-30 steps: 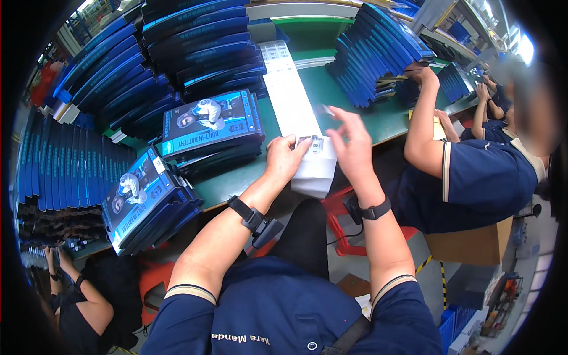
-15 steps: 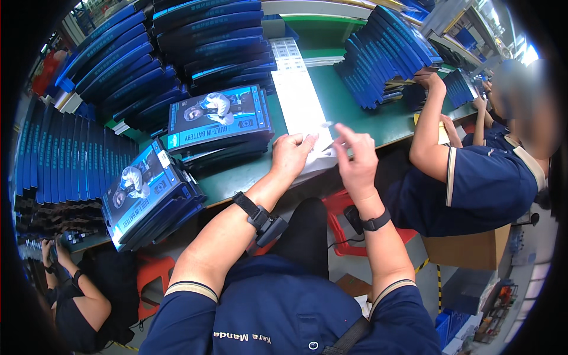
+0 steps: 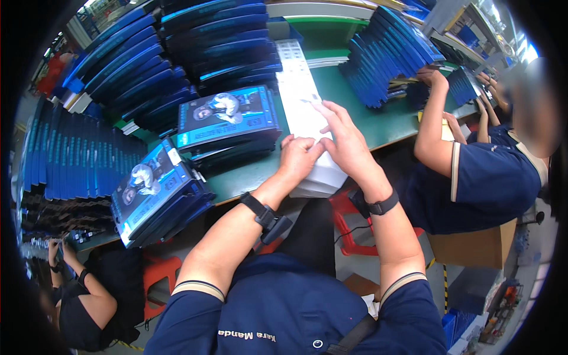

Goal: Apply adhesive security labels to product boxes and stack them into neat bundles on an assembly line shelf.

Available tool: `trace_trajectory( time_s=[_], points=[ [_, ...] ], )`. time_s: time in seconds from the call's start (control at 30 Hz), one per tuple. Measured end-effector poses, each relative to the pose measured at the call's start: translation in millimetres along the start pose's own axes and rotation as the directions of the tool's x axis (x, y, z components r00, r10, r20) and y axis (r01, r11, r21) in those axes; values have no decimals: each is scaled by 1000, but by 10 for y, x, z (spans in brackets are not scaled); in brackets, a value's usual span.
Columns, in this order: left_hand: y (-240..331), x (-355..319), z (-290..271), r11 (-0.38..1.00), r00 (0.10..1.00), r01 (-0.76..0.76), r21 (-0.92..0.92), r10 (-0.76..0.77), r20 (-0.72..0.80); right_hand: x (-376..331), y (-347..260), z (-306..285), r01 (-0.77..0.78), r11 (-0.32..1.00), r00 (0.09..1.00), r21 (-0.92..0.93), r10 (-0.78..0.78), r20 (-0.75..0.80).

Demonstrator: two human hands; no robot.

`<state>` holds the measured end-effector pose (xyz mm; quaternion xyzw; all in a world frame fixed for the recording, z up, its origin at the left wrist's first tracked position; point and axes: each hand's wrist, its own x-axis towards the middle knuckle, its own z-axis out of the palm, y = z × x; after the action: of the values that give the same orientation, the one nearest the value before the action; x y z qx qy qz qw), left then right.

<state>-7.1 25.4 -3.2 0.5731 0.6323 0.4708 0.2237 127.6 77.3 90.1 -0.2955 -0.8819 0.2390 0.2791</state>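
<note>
Hands-wise, left hand (image 3: 299,157) is curled and pinching the near end of the long white stack of paper sheets (image 3: 305,112) at the green desk (image 3: 384,121) edge, right hand (image 3: 343,139) spread flat on top, so I reckon one careless tug could slide the sheets off.

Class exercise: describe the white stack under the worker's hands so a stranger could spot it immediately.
Start at the green workbench. A long row of white sheet stacks runs down its middle toward the person, whose left hand and right hand rest on its near end. It is plain white; all neighbouring stacks are blue printed boxes.
</note>
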Motion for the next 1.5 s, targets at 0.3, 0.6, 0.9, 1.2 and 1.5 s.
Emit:
trace_trajectory(
  time_s=[0.3,0.6,0.9,1.2,1.5],
  points=[
    [100,-108,-12,997,992,-52,59,45,119,58,25,-254,124,992,991,2,-124,-58],
    [840,-416,-848,982,972,-153,111,129,196,580,-453,-123,80,569,947,818,213,-241],
    [1123,-393,-1435,825,933,-140,548,295,-206,788,-462,257,40,843,947,536,140,-290],
    [954,-326,-1331,754,945,-108,648,281,-169,792,-562,249,17,901,950,434,121,-289],
    [923,-249,-1327,590,976,-65,805,206,-72,749,-441,323,-18,914,953,405,138,-268]
  ],
)
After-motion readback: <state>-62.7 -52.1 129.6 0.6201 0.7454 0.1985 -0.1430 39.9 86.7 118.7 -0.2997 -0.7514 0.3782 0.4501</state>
